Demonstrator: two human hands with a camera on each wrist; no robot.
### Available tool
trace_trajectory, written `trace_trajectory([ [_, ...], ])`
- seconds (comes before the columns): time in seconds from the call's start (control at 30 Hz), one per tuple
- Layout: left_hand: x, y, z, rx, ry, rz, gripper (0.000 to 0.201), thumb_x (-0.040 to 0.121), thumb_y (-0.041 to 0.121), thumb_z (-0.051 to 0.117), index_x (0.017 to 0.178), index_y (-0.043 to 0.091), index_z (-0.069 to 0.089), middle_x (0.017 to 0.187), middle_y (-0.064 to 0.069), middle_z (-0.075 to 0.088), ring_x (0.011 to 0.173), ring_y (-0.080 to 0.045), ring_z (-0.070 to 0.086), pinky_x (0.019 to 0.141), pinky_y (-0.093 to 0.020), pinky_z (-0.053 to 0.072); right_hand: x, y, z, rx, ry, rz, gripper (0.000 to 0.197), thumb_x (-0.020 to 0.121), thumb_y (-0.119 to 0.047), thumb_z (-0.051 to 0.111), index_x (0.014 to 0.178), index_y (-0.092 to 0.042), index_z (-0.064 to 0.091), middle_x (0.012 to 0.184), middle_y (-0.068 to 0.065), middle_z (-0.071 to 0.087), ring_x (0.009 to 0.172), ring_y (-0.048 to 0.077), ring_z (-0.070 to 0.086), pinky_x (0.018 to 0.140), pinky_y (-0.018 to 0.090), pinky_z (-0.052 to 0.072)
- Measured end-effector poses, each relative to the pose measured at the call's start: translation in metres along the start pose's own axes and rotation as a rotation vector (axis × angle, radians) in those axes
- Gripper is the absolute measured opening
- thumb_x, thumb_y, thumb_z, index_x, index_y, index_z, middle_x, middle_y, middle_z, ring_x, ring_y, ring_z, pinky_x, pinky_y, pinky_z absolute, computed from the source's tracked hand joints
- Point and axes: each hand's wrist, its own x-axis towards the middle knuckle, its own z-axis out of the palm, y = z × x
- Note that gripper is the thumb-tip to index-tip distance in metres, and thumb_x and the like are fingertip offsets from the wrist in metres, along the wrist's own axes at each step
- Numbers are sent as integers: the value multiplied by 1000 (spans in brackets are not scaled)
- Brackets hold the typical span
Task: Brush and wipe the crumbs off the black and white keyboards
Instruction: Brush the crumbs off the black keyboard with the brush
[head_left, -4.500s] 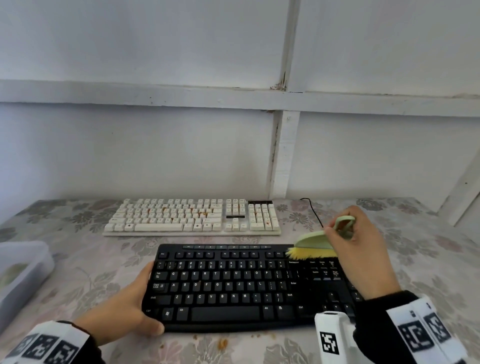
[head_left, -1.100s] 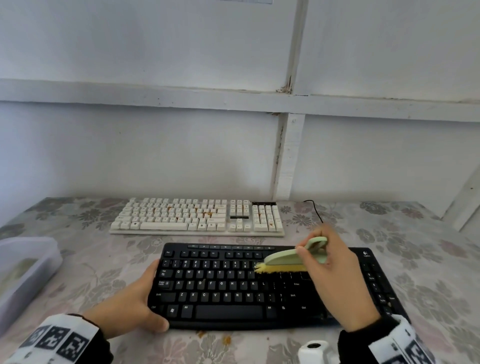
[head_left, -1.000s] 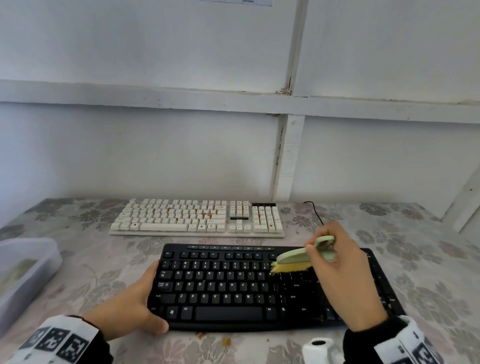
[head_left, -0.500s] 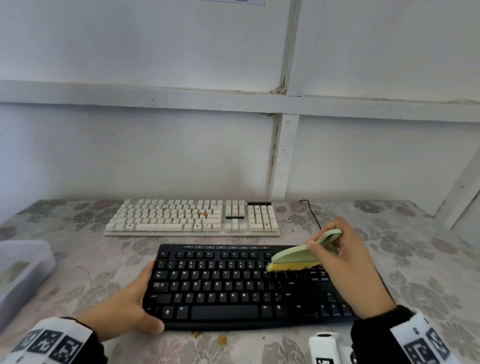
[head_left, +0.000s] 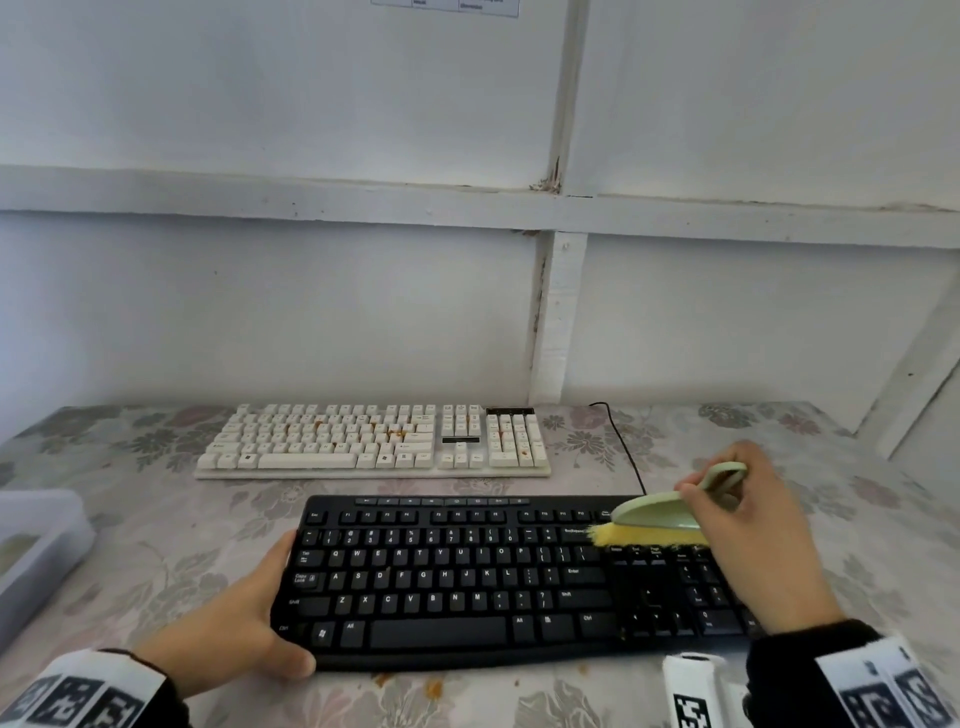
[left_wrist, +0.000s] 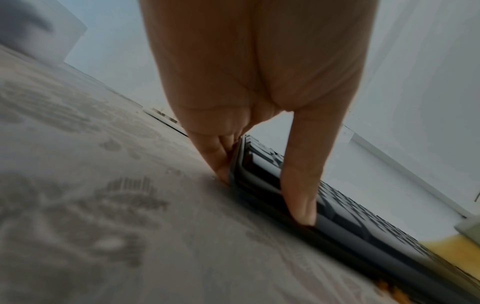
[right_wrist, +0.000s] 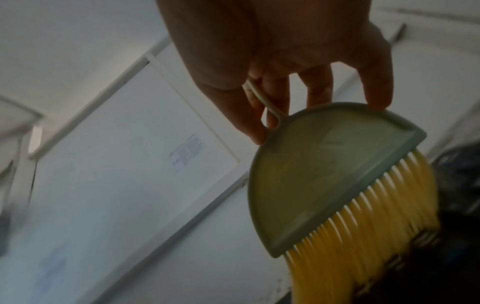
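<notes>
The black keyboard (head_left: 467, 577) lies near the table's front edge. My left hand (head_left: 244, 623) grips its left end, thumb on the front rim and fingers along the side, as the left wrist view shows at the keyboard's corner (left_wrist: 249, 164). My right hand (head_left: 753, 530) holds a small green brush (head_left: 657, 512) with yellow bristles (head_left: 644, 535) on the keys at the upper right of the black keyboard. The right wrist view shows the fingers pinching the brush (right_wrist: 324, 174) by its loop handle. Behind lies the white keyboard (head_left: 374, 441) with orange crumbs on its keys.
Orange crumbs (head_left: 431, 688) lie on the floral tablecloth (head_left: 156, 519) just in front of the black keyboard. A translucent plastic box (head_left: 31, 551) sits at the left edge. A black cable (head_left: 623, 447) runs behind the black keyboard. A white wall stands close behind.
My right hand has carried the brush rightward along the black keyboard's upper rows, from its middle to above the arrow keys. The left hand keeps its hold on the left end.
</notes>
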Motion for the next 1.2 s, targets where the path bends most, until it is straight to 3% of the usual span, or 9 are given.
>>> trace_trajectory([
  [0.2, 0, 0, 1, 19, 4, -2, 109, 41, 12, 78, 117, 62, 18, 125, 17, 52, 115, -2, 52, 96, -26, 44, 0, 3, -9, 107, -42, 2, 23, 81, -5, 67, 74, -21, 52, 80, 4, 67, 78, 16, 60, 65, 18, 43],
  [0.3, 0, 1, 0, 9, -2, -14, 108, 43, 10, 78, 117, 61, 19, 125, 15, 54, 113, -3, 54, 94, -26, 45, 1, 8, -15, 42, -5, 20, 20, 83, -5, 64, 78, -18, 50, 83, 5, 66, 83, 21, 60, 66, 27, 43],
  [0.47, -1, 4, 0, 21, -6, -9, 106, 48, 6, 77, 117, 62, 18, 125, 18, 52, 109, 3, 56, 87, -20, 45, 5, 8, -25, 137, -14, 48, 24, 81, -1, 65, 75, -21, 54, 78, -2, 68, 79, 14, 60, 73, 28, 44],
  [0.6, -1, 5, 1, 16, -1, -25, 105, 48, 5, 76, 116, 62, 19, 123, 16, 55, 108, -1, 57, 87, -22, 46, 5, 16, -33, 35, 19, 96, 22, 82, -3, 64, 76, -20, 52, 82, 4, 67, 85, 23, 61, 75, 36, 44],
  [0.8, -1, 5, 0, 6, -4, -28, 106, 45, 8, 78, 116, 60, 18, 124, 14, 54, 112, -3, 55, 91, -22, 45, 3, -5, -33, -99, 130, -4, 14, 85, -3, 61, 83, -12, 52, 79, -2, 63, 73, 4, 54, 60, 19, 35],
  [0.9, -2, 5, 1, -4, -5, -20, 107, 43, 11, 78, 118, 58, 19, 126, 13, 53, 112, -3, 55, 90, -21, 44, -12, -34, -6, 34, 22, -64, 15, 84, -6, 64, 80, -15, 53, 75, -5, 62, 71, -2, 56, 63, 9, 40],
  [1.0, -2, 5, 2, 9, 5, -19, 108, 43, 11, 79, 122, 54, 19, 124, 13, 55, 111, -3, 55, 88, -20, 44, -37, -65, 33, 157, -245, -81, 14, 85, -13, 64, 81, -18, 52, 78, -8, 61, 76, -6, 56, 66, 3, 40],
  [1.13, -5, 7, 1, 71, 22, -45, 106, 47, 10, 80, 118, 59, 18, 121, 18, 55, 113, -3, 53, 92, -21, 41, -64, -97, 87, 196, -477, -125, 16, 88, -23, 61, 80, -28, 48, 88, -9, 58, 82, 2, 55, 72, 13, 43],
  [1.2, -4, 10, 1, 119, 20, -57, 105, 54, 6, 80, 122, 55, 17, 119, 20, 53, 109, 1, 52, 87, -14, 42, -74, -109, 108, 186, -516, -177, 17, 89, -32, 57, 79, -35, 44, 90, -13, 55, 88, 5, 53, 82, 24, 45],
])
